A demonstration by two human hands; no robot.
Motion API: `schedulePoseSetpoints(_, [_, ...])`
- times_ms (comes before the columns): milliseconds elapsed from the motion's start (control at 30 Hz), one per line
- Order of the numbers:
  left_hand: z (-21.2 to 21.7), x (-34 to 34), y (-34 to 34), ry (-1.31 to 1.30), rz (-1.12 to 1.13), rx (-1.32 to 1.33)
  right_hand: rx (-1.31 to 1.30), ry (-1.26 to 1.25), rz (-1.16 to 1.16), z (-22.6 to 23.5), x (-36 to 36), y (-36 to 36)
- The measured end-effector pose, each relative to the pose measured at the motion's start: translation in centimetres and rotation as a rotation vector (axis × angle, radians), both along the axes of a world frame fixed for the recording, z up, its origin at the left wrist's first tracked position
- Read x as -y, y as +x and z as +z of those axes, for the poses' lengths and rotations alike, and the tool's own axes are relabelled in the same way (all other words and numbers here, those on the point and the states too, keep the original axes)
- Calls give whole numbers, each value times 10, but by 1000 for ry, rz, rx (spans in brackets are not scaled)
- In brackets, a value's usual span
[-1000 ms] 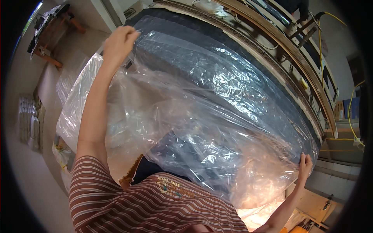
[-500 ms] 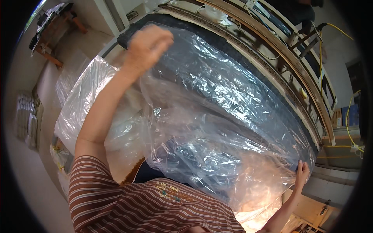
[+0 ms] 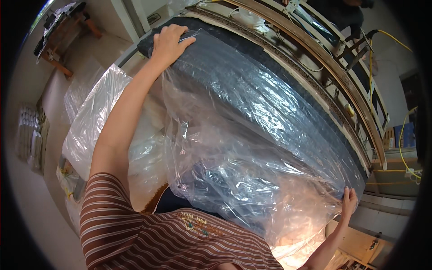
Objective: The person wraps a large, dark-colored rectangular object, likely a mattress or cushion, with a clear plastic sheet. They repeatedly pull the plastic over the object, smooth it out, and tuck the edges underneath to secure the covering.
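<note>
A wide sheet of clear plastic film [image 3: 252,96] lies over a dark padded bench edge [image 3: 247,42] and hangs down in wrinkled folds toward my body. At the film's far left corner, my left hand [image 3: 170,45] presses down on the dark surface, thumb apart from the fingers. My right hand [image 3: 349,201], at the film's right end, has its fingers closed on the edge. Between the hands the film's upper part is drawn fairly smooth along the bench, with shiny creases. The right fingertips are partly hidden by the film.
Behind the bench runs a long wooden rail [image 3: 351,110] with a metal frame and yellow cables [image 3: 371,76]. More clear plastic [image 3: 96,117] drapes at left. Farther left are stacked bundles [image 3: 31,135] and a low wooden-legged table [image 3: 60,42]. A person in dark clothing [image 3: 342,18] is at far right.
My left hand, blurred and raised before, has come down onto the film's far left corner, its fingers opening out. The film's upper part lies smoother. My right hand stays in place.
</note>
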State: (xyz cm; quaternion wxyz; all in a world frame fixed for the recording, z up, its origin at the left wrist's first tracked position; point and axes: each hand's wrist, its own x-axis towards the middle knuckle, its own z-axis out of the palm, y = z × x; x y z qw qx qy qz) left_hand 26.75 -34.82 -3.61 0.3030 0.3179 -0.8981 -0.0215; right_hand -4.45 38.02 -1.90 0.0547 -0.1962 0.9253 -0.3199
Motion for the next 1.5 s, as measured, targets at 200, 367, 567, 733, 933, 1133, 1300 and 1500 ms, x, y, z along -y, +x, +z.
schedulePoseSetpoints(200, [3, 19, -31, 221, 104, 20, -11, 35, -11, -2, -5, -3])
schedulePoseSetpoints(367, [-2, 23, -37, 385, 10, -200, 15, 14, 1, -1, -7, -2])
schedulePoseSetpoints(567, [-6, 31, -6, 356, 161, -346, 226, -207, 12, 53, 38, 60])
schedulePoseSetpoints(733, [4, 53, 15, 262, 335, -108, -39, -44, -4, 36, 28, 89])
schedulePoseSetpoints(933, [11, 55, -3, 290, 367, -15, -231, 83, -251, -7, -45, 110])
schedulePoseSetpoints(1133, [-2, 86, 15, 213, 342, -12, -110, 447, -412, -5, -46, 139])
schedulePoseSetpoints(1300, [8, 88, -9, 188, 196, 213, -439, 538, -311, -28, -115, 140])
schedulePoseSetpoints(1500, [-49, 145, 17, -319, -30, 382, 238, -777, -490, 19, -69, 107])
